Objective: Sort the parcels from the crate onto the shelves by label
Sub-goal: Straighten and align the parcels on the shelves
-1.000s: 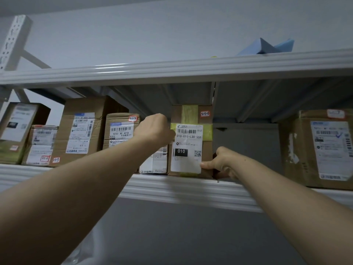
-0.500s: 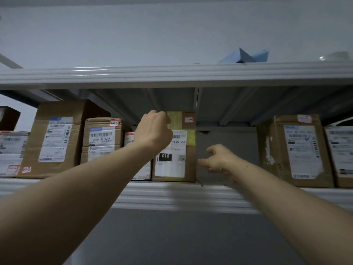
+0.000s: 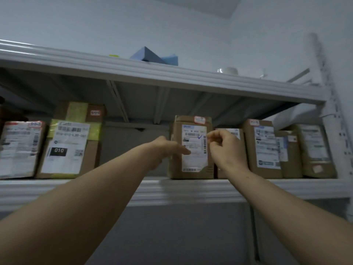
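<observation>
A brown parcel with a white "010" label [image 3: 65, 150] stands on the middle shelf [image 3: 191, 190], with no hand on it. To its right, past a gap, stands another brown parcel [image 3: 193, 169] with a white label and a red-edged tag on top. My left hand [image 3: 168, 148] reaches in from the left, fingers stretched out against that parcel's front. My right hand [image 3: 225, 148] hovers at the parcel's upper right edge with its fingers curled and nothing visible in them. The crate is out of view.
More labelled parcels fill the shelf to the right [image 3: 263, 150] and far left [image 3: 19, 148]. An open gap [image 3: 133, 150] lies between the two middle parcels. Blue objects [image 3: 152, 57] sit on the upper shelf [image 3: 172, 77]. A rack upright [image 3: 336, 131] stands at the right.
Both hands have let go of the "010" parcel and moved right to the neighbouring parcel. The view has swung right, so the "010" parcel now sits at the left.
</observation>
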{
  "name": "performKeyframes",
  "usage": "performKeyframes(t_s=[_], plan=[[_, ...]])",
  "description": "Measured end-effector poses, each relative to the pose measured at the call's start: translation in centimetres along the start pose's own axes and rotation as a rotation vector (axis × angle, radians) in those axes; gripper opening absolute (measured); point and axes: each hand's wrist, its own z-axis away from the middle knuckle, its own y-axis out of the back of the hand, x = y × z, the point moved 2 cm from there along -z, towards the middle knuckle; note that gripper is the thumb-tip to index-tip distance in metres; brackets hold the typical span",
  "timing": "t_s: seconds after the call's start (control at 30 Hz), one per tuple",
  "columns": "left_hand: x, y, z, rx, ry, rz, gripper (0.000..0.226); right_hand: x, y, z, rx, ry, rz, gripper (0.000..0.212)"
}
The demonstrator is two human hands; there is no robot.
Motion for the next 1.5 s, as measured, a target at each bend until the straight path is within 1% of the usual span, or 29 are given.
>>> performKeyframes(t_s=[0.03, 0.07, 0.17, 0.2, 0.23, 0.3, 0.37, 0.43, 0.5, 0.53, 0.6, 0.7, 0.73, 0.8, 0.83, 0.87, 0.9, 0.97, 1.07, 1.17, 1.27, 1.37, 1.47, 1.5], plan=[[0.2, -0.9, -0.4, -0.028, 0.026, 0.024, 0.084, 1.0, 0.8, -0.3, -0.019, -0.007, 0.015, 0.015], [0.4, -1.7, -0.8, -0.041, 0.041, 0.045, 0.075, 1.9, 1.5, -0.5, -0.047, -0.014, 0.034, 0.015], [0.9, -3.2, -1.5, -0.044, 0.020, 0.107, 0.040, 3.6, 2.3, -1.0, -0.177, -0.049, 0.074, 0.025], [0.9, -3.6, -1.6, -0.039, 0.022, 0.131, 0.033, 4.0, 2.4, -1.1, -0.229, -0.057, 0.095, 0.028], [1.0, -3.8, -1.6, -0.034, 0.033, 0.152, 0.031, 4.4, 2.3, -1.2, -0.279, -0.064, 0.109, 0.031], [1.2, -4.1, -1.2, -0.033, 0.049, 0.188, 0.035, 4.9, 2.2, -1.5, -0.356, -0.075, 0.126, 0.032], [1.4, -4.3, -1.1, -0.034, 0.051, 0.181, 0.053, 5.5, 1.8, -1.5, -0.406, -0.097, 0.127, 0.027], [1.5, -4.5, -1.0, -0.018, 0.049, 0.121, 0.071, 5.8, 1.1, -1.6, -0.450, -0.136, 0.086, 0.024], [1.4, -4.6, -1.2, -0.006, 0.079, 0.070, 0.078, 6.1, 0.6, -1.6, -0.462, -0.169, 0.052, 0.030], [1.3, -4.6, -1.2, 0.004, 0.094, 0.065, 0.073, 6.1, 0.4, -1.6, -0.454, -0.187, 0.041, 0.032], [1.0, -4.3, -1.3, 0.034, 0.108, 0.091, 0.056, 5.9, 0.1, -1.6, -0.435, -0.225, 0.015, 0.032], [0.7, -3.4, -1.2, 0.076, 0.098, 0.125, 0.044, 5.1, -0.6, -1.5, -0.449, -0.235, 0.029, 0.018], [0.7, -3.0, -1.0, 0.089, 0.088, 0.128, 0.037, 4.6, -0.9, -1.4, -0.466, -0.226, 0.051, 0.015], [0.9, -1.7, -0.2, 0.113, 0.072, 0.134, 0.021, 3.3, -1.8, -1.3, -0.463, -0.211, 0.067, 0.017], [1.0, -0.8, 0.1, 0.126, 0.057, 0.137, 0.019, 2.5, -2.3, -1.3, -0.441, -0.202, 0.058, 0.024], [1.0, 0.1, 0.3, 0.148, 0.038, 0.137, 0.022, 1.8, -2.9, -1.3, -0.425, -0.199, 0.030, 0.032], [0.9, 1.2, 0.5, 0.179, 0.016, 0.125, 0.029, 1.1, -3.5, -1.2, -0.420, -0.208, -0.026, 0.035], [0.8, 3.5, 0.8, 0.264, -0.048, 0.034, 0.034, -0.6, -4.9, -0.7, -0.428, -0.242, -0.178, 0.034], [0.6, 7.1, 1.7, 0.400, -0.144, -0.139, 0.027, -2.9, -7.7, 0.2, -0.436, -0.285, -0.323, 0.037], [-0.3, 9.6, 2.2, 0.464, -0.156, -0.281, 0.016, -4.4, -10.8, 1.2, -0.475, -0.312, -0.382, 0.034], [-1.8, 11.0, 2.0, 0.477, -0.136, -0.362, 0.002, -5.0, -13.0, 1.5, -0.510, -0.281, -0.330, 0.024], [-3.5, 12.1, 1.3, 0.517, -0.113, -0.458, 0.009, -5.3, -13.8, 1.4, -0.533, -0.206, -0.205, 0.021], [-4.8, 12.7, 0.8, 0.574, -0.098, -0.575, 0.014, -5.6, -14.0, 1.3, -0.596, -0.174, -0.123, 0.029], [-5.0, 12.7, 0.9, 0.586, -0.093, -0.612, 0.014, -5.7, -14.2, 1.3, -0.616, -0.169, -0.108, 0.029]])
